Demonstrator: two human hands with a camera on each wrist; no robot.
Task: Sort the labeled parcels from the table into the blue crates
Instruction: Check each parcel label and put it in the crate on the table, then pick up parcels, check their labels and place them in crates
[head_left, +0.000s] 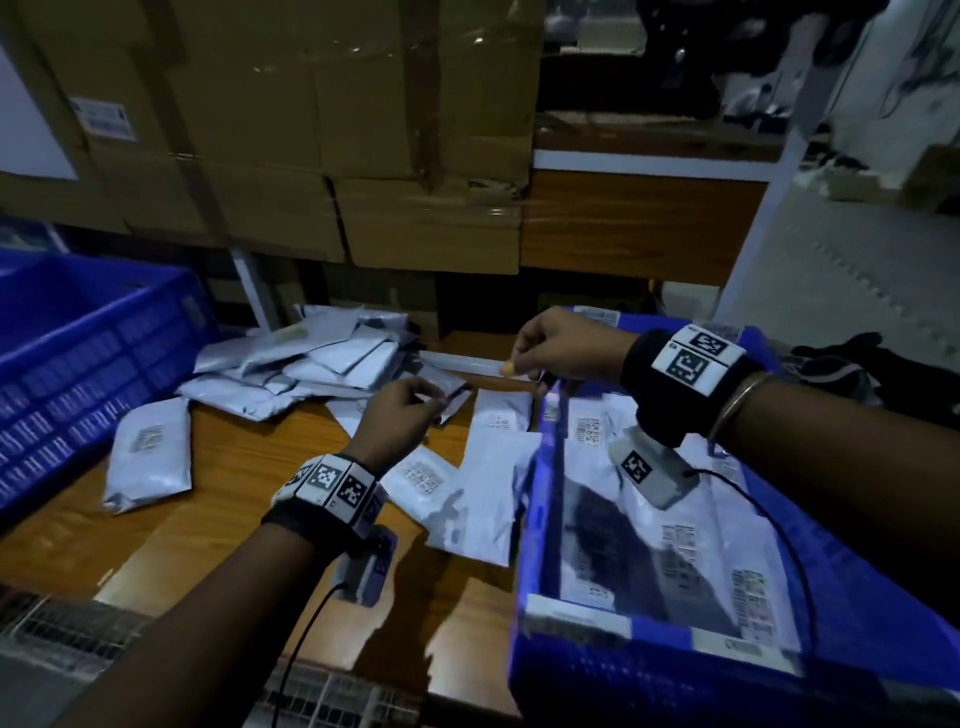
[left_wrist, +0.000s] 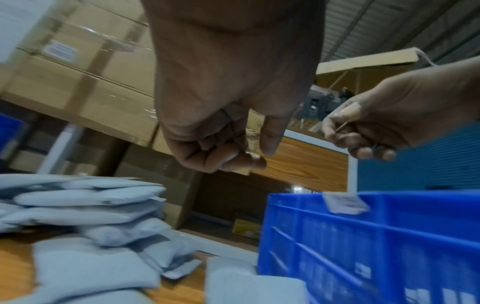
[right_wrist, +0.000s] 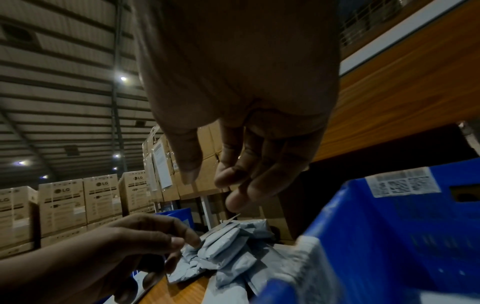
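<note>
While poised over the wooden worktop (head_left: 249, 467), left hand (head_left: 397, 415) with fingers curled in and thumb against the forefinger, right at the edge of a small grey parcel (head_left: 447, 387); unclear whether actually gripping it. Just to its right and a little higher, right hand (head_left: 558, 345) pinching one end of a thin pale strip (head_left: 467, 362) between thumb and forefinger, other fingers curled beneath. Below both hands, flat white labeled parcels (head_left: 483, 478) lying overlapped on the worktop, up against the right blue crate (head_left: 649, 675), itself holding more labeled parcels. Beyond the left hand, a loose pile of grey parcels (head_left: 311, 358). Further left, one lone parcel (head_left: 148, 452) lying label up, near the left blue crate (head_left: 78, 364). Taped cardboard cartons (head_left: 311, 130) stacked behind.
</note>
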